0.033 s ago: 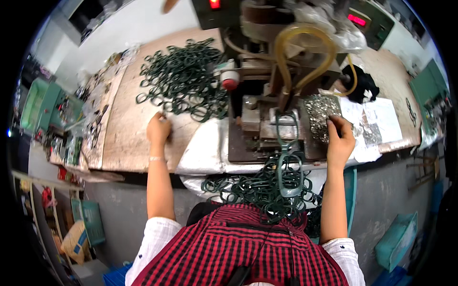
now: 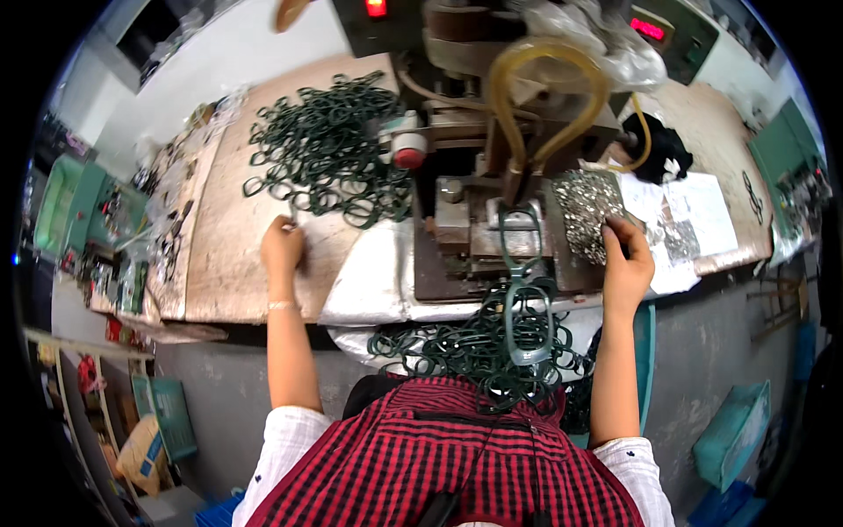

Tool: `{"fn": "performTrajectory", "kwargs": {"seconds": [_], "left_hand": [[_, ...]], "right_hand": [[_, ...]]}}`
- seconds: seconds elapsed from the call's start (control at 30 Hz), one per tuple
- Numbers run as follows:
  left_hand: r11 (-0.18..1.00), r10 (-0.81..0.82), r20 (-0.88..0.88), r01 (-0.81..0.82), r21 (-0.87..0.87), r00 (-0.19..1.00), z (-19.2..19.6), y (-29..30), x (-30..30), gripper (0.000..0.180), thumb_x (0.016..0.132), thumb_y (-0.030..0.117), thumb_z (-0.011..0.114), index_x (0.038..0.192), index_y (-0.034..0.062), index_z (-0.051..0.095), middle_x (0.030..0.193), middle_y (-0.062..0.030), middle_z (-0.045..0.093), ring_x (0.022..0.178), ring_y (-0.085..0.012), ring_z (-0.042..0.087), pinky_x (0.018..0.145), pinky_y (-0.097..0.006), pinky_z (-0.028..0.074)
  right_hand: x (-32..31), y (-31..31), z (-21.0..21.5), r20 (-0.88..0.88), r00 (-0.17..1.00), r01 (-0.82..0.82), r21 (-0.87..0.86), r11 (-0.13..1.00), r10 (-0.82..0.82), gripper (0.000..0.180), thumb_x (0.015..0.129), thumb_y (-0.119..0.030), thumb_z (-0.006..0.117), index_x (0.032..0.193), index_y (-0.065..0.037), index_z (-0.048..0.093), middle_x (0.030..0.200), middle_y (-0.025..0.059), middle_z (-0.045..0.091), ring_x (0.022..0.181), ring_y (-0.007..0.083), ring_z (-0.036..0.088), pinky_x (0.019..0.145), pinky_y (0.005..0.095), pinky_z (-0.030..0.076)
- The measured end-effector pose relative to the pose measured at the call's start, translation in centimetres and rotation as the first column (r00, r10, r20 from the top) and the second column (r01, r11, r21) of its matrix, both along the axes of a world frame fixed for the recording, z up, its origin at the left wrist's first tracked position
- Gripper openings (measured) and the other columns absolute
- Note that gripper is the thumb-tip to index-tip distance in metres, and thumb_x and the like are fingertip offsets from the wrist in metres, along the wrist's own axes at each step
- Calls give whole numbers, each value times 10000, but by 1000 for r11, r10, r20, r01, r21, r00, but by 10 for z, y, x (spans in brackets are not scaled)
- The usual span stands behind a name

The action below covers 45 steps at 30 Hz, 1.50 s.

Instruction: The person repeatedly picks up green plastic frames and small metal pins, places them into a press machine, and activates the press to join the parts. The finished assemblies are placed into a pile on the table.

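My left hand [image 2: 283,250] is over the wooden tabletop at the near edge of a pile of dark green eyeglass frames [image 2: 329,140]. Its fingers are curled in; whatever they may grip is too small to make out. To the right, my right hand [image 2: 629,263] hovers by a heap of small shiny metal pieces [image 2: 587,215], thumb and fingertips pinched together; what lies between them is hidden. Between the hands, a green eyeglass frame [image 2: 529,356] sits at the press machine's metal fixture [image 2: 505,241], one rim on it and the other hanging toward me.
More green frames [image 2: 439,347] lie heaped below the table edge, in front of my checked apron. A yellowish hose [image 2: 549,48] loops over the machine, next to a red button [image 2: 408,158]. White papers [image 2: 702,215] and a black cloth [image 2: 660,154] lie right. Teal crates [image 2: 733,435] stand on the floor.
The whole view has shifted slightly. My left hand has drawn a little toward me, and my right hand sits slightly farther right of the metal pieces. The frame at the machine stays put.
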<state>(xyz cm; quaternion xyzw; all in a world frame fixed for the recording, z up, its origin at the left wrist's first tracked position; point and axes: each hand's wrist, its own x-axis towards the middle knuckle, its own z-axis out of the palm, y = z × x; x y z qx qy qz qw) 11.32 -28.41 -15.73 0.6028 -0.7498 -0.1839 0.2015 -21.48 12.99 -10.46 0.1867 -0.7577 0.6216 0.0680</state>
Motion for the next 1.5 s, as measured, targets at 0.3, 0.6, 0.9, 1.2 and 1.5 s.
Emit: {"fn": "performTrajectory", "kwargs": {"seconds": [0.3,0.6,0.9,1.2,1.5], "left_hand": [[904,-354,-860,371,-214,367,62,84,-85,108,964,92,632,1057,37,640,871,-8,633,716,-83,601,655,-225,488],[756,-467,-867,429,-494,-176,156,187,-118,122,966,-15,558,1080,11,524,983,-116,631,884,-197,659,796,-335,585],[568,-736,-660,394,-723,-150,184,198,-137,159,906,-74,618,1044,-27,555,1003,-137,644,878,-226,683,796,-377,605],[-143,-982,187,511,-848,37,146,223,-136,203,723,36,724,910,61,648,1054,-107,716,844,-242,709,643,-301,573],[-203,-968,249,483,-852,33,133,223,-147,165,738,48,716,887,66,648,984,-98,732,770,-215,701,616,-301,594]], "right_hand": [[36,-42,83,-199,923,-347,-61,936,329,101,805,0,700,906,13,698,890,69,700,844,159,649,808,270,488],[52,-74,84,131,836,-460,-360,811,533,482,801,40,691,1231,70,474,938,87,665,899,117,632,855,255,483],[75,-59,98,16,852,-501,-270,822,524,519,842,26,635,1325,48,448,1082,133,679,1038,173,647,972,290,445],[-16,-3,-1,-584,801,231,505,832,132,144,771,-92,736,905,-44,712,1163,138,659,1178,347,569,1002,437,448],[-24,-27,5,-566,822,218,415,883,63,102,801,-160,726,893,-120,747,957,73,653,956,289,604,809,406,497]]}}
